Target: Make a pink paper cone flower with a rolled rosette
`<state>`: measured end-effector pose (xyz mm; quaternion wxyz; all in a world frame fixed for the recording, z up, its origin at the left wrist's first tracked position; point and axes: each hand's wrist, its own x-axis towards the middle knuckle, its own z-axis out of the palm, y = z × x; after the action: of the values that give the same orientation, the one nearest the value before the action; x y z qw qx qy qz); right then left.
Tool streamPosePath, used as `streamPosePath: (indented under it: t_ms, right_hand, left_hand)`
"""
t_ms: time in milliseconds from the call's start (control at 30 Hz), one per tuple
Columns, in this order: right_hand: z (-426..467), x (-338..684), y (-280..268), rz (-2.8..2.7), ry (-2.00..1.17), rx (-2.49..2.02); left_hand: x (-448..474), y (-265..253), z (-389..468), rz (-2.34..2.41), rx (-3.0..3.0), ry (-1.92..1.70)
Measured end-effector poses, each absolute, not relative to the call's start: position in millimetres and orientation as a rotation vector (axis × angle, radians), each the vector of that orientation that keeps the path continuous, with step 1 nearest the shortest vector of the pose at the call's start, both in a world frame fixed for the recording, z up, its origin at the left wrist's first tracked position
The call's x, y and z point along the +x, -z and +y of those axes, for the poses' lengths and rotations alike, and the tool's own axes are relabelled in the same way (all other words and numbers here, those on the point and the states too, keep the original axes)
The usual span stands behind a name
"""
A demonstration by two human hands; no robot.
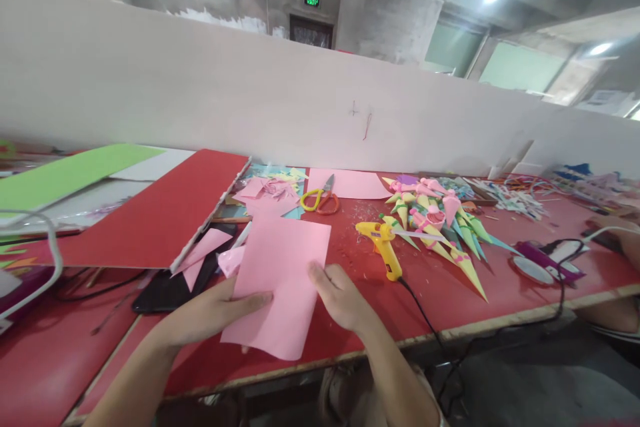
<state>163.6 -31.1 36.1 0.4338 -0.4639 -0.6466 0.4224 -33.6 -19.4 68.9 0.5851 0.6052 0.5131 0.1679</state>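
Note:
A pink foam or paper sheet (285, 267) is held up over the front of the table between my two hands. My left hand (220, 310) grips its left side, thumb lying across the face and the other fingers behind it. On the right edge, my right hand (340, 293) pinches the sheet between thumb and curled fingers. Just beyond it lie pink offcuts (270, 197) and scissors (323, 199) with one yellow and one orange handle. To the right of my right hand rests a yellow hot glue gun (383, 247).
Several pink and yellow-green paper cones (445, 213) are heaped at the right. A red board (165, 213) and a black phone-like object (160, 293) lie at left. A cable (425, 313) trails over the table edge. Another person's hand (617, 233) is at far right; a white partition (250, 93) stands behind.

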Motion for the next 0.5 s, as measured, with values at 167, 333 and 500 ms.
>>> streamPosePath:
  t_ms: [167,333,500]
  right_hand:
    - [-30.1,162.8,-33.1,-1.662,-1.030,-1.166]
    - [-30.1,163.0,-34.4,-1.695,-1.119,-1.159]
    - [-31.9,164.5,-34.2,-1.789,-1.113,-1.180]
  left_hand:
    - [-35.0,-70.8,-18.1,1.232,1.426,-0.399]
    - [-37.9,-69.1,-17.7,1.247,1.398,-0.330]
    - [-42.7,-66.5,-15.8,1.258,1.437,-0.369]
